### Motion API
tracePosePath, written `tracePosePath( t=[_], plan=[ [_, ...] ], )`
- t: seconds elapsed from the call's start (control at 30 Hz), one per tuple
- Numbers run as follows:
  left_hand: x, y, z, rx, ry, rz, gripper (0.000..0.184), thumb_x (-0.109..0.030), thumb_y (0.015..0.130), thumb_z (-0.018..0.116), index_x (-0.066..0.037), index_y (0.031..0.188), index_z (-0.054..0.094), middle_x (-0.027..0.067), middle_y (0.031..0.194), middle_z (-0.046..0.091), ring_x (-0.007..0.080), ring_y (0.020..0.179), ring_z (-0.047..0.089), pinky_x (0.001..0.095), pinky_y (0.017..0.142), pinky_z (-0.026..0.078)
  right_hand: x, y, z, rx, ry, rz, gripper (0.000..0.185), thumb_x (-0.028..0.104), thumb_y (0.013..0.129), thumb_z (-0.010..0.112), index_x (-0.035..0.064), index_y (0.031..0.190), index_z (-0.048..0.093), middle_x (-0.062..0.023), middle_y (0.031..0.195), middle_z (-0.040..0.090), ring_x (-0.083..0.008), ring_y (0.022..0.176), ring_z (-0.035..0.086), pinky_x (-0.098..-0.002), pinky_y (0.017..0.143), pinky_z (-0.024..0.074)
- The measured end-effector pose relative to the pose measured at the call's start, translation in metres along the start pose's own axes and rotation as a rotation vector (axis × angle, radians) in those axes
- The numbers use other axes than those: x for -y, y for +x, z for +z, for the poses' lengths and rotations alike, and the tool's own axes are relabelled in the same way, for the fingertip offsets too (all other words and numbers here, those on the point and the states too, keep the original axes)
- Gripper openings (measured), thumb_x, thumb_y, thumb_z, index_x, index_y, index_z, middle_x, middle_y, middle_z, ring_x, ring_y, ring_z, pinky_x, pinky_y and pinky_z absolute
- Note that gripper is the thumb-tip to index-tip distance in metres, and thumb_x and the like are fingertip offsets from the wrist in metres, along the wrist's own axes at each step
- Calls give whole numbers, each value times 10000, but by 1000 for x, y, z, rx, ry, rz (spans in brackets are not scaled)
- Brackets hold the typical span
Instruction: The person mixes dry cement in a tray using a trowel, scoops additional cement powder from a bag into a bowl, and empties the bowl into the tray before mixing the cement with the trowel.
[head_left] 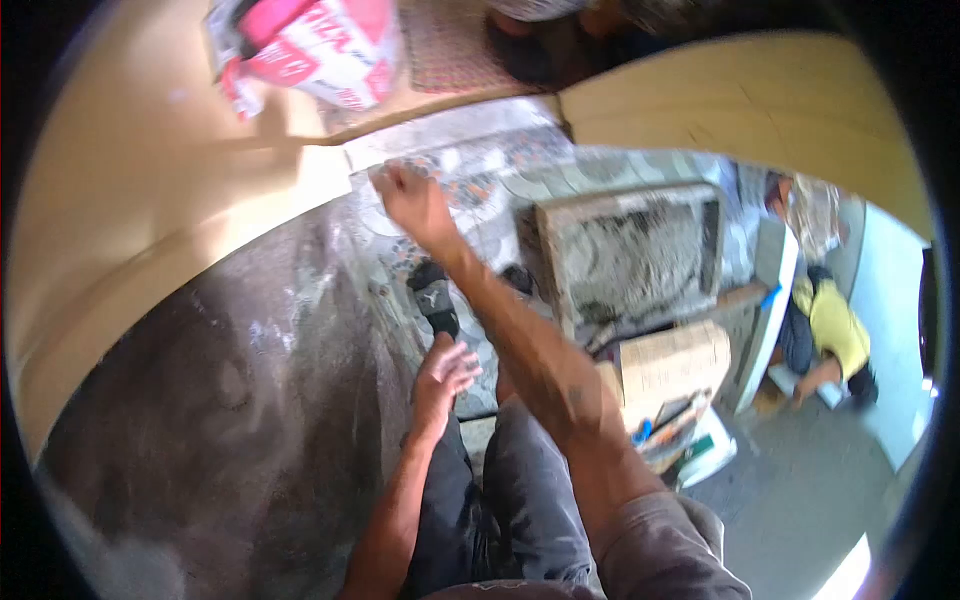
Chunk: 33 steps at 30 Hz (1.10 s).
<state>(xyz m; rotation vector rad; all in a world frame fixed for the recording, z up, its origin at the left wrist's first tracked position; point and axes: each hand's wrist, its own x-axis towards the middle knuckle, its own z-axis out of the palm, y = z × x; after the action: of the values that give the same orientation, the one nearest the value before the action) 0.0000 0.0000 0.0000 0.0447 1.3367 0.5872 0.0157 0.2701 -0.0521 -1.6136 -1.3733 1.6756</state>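
Observation:
My right hand [412, 205] reaches far forward over the patterned tile floor [540, 185], near the edge of a yellowish sheet [330, 168]. Its fingers are curled closed and slightly blurred; anything inside them is too hidden to make out. Closer to my body, my left hand [440, 385] hovers above my legs with its fingers apart and nothing in them. Just beyond it is my foot in a dark sandal [432, 297]. A shallow framed tray [556, 262] with grey, cement-like residue lies to the right of my right forearm.
A brown stained surface [240, 380] fills the left. At right are a cardboard box [680, 360], assorted tools [672, 425] and a pale upright board [770, 310]. A person in a yellow shirt [838, 330] crouches beyond. A pink-and-white bag [320, 50] stands at the top.

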Motion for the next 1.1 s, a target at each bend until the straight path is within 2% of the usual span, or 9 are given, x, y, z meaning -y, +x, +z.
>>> tracePosePath(
  t=[0.03, 0.1, 0.13, 0.23, 0.37, 0.7, 0.83, 1.03, 1.1],
  plan=[
    [-15, -1, -11, -79, -93, -57, 604, -381, 971, 541, -51, 1456, 397, 138, 1321, 571, 255, 1173, 591, 397, 1006, 457, -18, -48, 6, -80, 98, 57, 420, 383, 922, 578, -32, 976, 609, -279, 855, 625, -420, 798, 623, -448, 710, 483],
    [7, 10, 35, -67, -255, -58, 552, -378, 981, 523, -29, 1403, 451, 132, 1306, 573, 246, 1132, 597, 403, 1011, 451, -66, -155, -63, -117, 33, 218, 391, 345, 959, 577, -25, 1084, 602, -205, 803, 608, -180, 747, 569, -352, 708, 478],
    [12, 14, 38, -65, -199, -55, 539, -368, 984, 522, -30, 1398, 455, 136, 1304, 577, 249, 1130, 603, 403, 1004, 456, -78, -197, -77, -118, 54, 362, 377, 352, 937, 578, -7, 1054, 580, -248, 919, 637, -343, 826, 634, -415, 744, 481],
    [-3, 13, 63, -55, 79, -48, 505, -342, 990, 523, -33, 1386, 469, 148, 1288, 599, 254, 1111, 629, 392, 968, 483, -115, -292, -98, -399, 332, 543, 566, 356, 952, 598, -85, 1299, 531, -230, 1140, 662, -284, 1030, 652, -336, 906, 493],
    [-11, 14, 99, 76, 312, 41, 508, -350, 996, 521, -28, 1386, 470, 155, 1253, 621, 232, 1082, 646, 339, 928, 499, -225, -366, -144, -651, 49, 645, 519, 337, 919, 598, -64, 1247, 565, -246, 1083, 677, -323, 981, 677, -386, 872, 511],
    [3, 110, 278, 518, 1169, 338, 364, -207, 985, 552, 14, 1274, 552, 159, 1151, 676, 207, 1014, 669, 313, 855, 517, -402, -297, -232, -898, -385, 816, 442, 287, 841, 616, -73, 1095, 581, -292, 1129, 604, -487, 985, 610, -493, 837, 527],
    [7, 245, 348, 494, 1482, 630, 383, -233, 952, 587, 13, 1245, 574, 215, 1158, 660, 293, 1006, 673, 354, 874, 514, -502, -214, -232, -1168, -531, 1522, 595, 309, 754, 690, -71, 1185, 537, -225, 1090, 610, -395, 982, 628, -460, 808, 549],
    [5, 390, 372, 128, 1608, 833, 401, -223, 921, 582, 11, 1246, 567, 251, 1165, 621, 392, 1107, 597, 443, 952, 465, -512, -240, -268, -629, -392, 1256, 639, 251, 838, 568, -167, 1306, 445, -315, 1271, 540, -489, 1134, 567, -532, 907, 499],
    [4, 423, 369, 144, 1656, 958, 446, -251, 897, 592, 26, 1245, 560, 267, 1177, 610, 408, 1145, 560, 456, 989, 435, -592, -236, -248, -650, -525, 1080, 560, 259, 733, 705, -171, 1078, 606, -312, 1001, 666, -375, 928, 693, -415, 789, 561]
  ],
)
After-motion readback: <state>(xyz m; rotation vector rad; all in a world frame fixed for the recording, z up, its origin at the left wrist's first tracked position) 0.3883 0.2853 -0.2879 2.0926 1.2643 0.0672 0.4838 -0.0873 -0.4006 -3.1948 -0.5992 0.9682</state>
